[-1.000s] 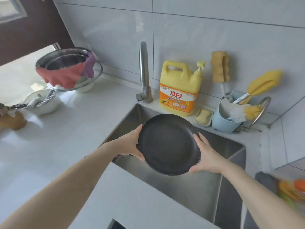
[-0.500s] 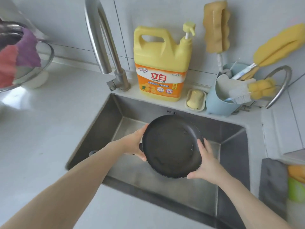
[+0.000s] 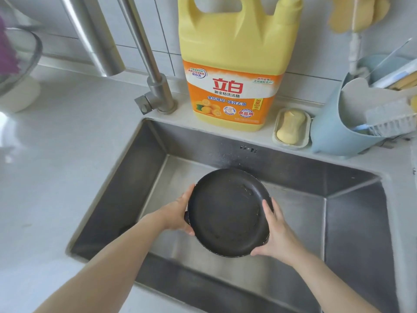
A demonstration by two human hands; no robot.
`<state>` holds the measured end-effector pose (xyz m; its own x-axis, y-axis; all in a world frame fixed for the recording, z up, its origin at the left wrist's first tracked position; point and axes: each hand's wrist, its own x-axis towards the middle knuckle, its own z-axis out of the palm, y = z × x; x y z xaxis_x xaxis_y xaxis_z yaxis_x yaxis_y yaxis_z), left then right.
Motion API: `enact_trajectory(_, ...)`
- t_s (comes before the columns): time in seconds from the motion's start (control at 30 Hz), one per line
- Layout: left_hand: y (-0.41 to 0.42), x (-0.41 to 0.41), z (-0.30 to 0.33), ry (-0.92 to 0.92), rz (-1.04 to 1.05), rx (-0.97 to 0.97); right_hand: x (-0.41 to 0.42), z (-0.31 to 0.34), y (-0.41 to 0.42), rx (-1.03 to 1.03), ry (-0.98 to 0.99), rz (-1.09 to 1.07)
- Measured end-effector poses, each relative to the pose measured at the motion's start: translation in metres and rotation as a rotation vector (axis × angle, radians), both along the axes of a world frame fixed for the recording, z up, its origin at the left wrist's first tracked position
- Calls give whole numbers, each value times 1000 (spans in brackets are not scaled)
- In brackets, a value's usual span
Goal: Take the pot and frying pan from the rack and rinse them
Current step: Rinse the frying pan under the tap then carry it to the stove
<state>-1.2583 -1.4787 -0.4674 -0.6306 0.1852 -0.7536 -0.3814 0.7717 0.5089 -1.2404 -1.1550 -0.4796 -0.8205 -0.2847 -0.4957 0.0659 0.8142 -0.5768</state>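
Observation:
A black frying pan (image 3: 225, 211) is held inside the steel sink (image 3: 126, 184), its inner face turned up toward me. My left hand (image 3: 177, 214) grips the pan's left rim, where the handle stub sits. My right hand (image 3: 276, 236) grips the right rim, thumb over the edge. A few water marks show on the pan's surface. The tap (image 3: 144, 55) rises behind the sink's back left corner; its spout is out of frame. No pot is in view.
A big yellow detergent jug (image 3: 232, 71) stands behind the sink. Next to it are a soap dish (image 3: 291, 127) and a blue holder (image 3: 343, 123) with brushes. Stacked bowls (image 3: 18, 71) sit on the white counter (image 3: 56, 154) at far left.
The pan has gone lower into the sink with both hands on it. My head has moved closer and down, so the sink fills more of the view.

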Motion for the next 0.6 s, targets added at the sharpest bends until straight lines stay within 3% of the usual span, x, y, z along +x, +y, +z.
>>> enact_trajectory(0.6,-23,20,-41,24,6,-43,10,-31,-27,82,55,96)
